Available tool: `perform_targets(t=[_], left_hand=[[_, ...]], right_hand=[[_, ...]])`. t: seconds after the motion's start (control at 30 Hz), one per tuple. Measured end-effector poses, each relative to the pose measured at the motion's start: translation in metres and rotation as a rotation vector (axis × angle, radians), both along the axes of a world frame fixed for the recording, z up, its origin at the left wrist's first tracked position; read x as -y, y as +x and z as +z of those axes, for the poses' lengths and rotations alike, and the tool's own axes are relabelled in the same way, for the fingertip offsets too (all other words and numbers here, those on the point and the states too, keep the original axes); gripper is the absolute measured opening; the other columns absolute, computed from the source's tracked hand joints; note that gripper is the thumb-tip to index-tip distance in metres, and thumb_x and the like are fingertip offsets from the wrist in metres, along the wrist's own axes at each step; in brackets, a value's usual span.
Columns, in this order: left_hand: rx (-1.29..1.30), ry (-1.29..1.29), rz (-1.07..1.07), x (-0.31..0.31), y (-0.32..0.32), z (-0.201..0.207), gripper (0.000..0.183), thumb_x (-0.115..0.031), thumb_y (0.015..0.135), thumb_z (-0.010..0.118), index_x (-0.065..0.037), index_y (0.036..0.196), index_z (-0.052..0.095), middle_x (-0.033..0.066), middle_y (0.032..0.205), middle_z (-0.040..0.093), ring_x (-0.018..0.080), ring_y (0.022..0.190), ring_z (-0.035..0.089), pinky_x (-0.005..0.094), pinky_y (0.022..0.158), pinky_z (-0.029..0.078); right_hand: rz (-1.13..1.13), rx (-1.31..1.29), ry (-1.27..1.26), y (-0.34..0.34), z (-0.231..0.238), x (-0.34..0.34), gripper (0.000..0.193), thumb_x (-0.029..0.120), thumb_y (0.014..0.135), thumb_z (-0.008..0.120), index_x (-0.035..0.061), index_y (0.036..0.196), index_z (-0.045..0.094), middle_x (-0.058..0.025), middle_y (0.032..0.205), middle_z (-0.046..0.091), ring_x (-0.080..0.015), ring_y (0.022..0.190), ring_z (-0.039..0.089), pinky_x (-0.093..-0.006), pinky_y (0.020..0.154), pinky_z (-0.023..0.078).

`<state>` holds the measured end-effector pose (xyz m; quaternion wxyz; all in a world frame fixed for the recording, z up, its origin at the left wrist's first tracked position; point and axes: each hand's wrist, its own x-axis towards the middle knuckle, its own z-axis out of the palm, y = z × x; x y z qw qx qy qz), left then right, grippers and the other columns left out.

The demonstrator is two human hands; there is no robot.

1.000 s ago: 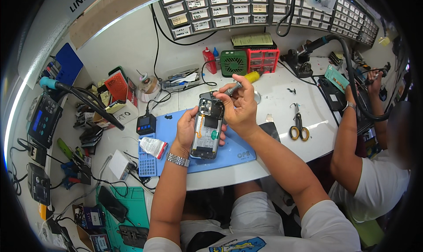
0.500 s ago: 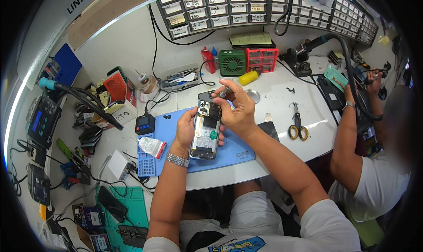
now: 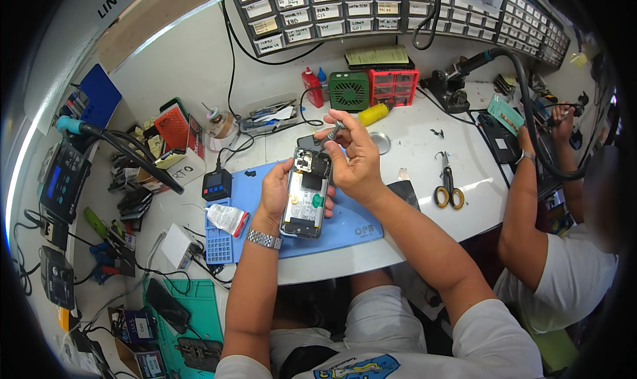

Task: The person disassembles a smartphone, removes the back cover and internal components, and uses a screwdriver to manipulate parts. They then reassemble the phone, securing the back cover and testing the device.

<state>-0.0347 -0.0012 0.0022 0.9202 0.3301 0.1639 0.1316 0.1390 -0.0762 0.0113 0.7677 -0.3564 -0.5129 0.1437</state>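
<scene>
One phone, innards bared, gripped by its edges in the left hand, palm left, fingertips right, above a blue mat. One slim grey tool, pinched in the right hand at the phone's upper end, contact unclear. Beyond: round dish, yellow item, green fan.

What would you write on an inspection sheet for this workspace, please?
Surface: white table, with blue mat on it.
Things in hand: opened phone, inner parts exposed; grey tool.
Clutter: white tube, scissors and round dish lie about.
Hands: left hand grips opened phone; right hand holds grey tool near the phone's upper end.
Cables: thick black hose arches at right; black cable hangs looped above.
Surroundings: drawer cabinet at back; co-worker at right.
</scene>
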Motion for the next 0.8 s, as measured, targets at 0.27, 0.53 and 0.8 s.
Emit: perform_targets(t=[0.27, 0.53, 0.8], left_hand=[[-0.002, 0.003, 0.004, 0.0, -0.002, 0.001, 0.077, -0.054, 0.111, 0.022, 0.008, 0.139, 0.059, 0.033, 0.107, 0.072, 0.0485, 0.087, 0.076, 0.0601, 0.077, 0.066], [0.013, -0.002, 0.001, 0.003, -0.002, 0.006, 0.076, -0.053, 0.11, 0.022, 0.007, 0.138, 0.059, 0.0331, 0.107, 0.072, 0.0484, 0.087, 0.076, 0.0595, 0.076, 0.066], [-0.024, 0.007, 0.002, 0.001, -0.003, 0.003, 0.077, -0.054, 0.11, 0.024, 0.009, 0.138, 0.058, 0.0332, 0.106, 0.071, 0.0487, 0.086, 0.076, 0.06, 0.076, 0.067]], right_hand=[[-0.082, 0.225, -0.067, 0.006, -0.006, -0.001, 0.076, -0.015, 0.088, 0.076, 0.0128, 0.155, 0.052, -0.0129, 0.138, 0.051, -0.0184, 0.109, 0.065, -0.0322, 0.093, 0.063], [-0.064, 0.235, -0.176, 0.003, -0.01, -0.001, 0.085, -0.017, 0.086, 0.075, 0.0152, 0.158, 0.044, -0.0151, 0.138, 0.049, -0.0208, 0.098, 0.07, -0.034, 0.089, 0.064], [-0.181, 0.396, -0.167, 0.004, -0.007, 0.0, 0.093, -0.017, 0.083, 0.078, 0.0177, 0.16, 0.04, -0.0159, 0.133, 0.05, -0.0198, 0.094, 0.068, -0.0335, 0.085, 0.064]])
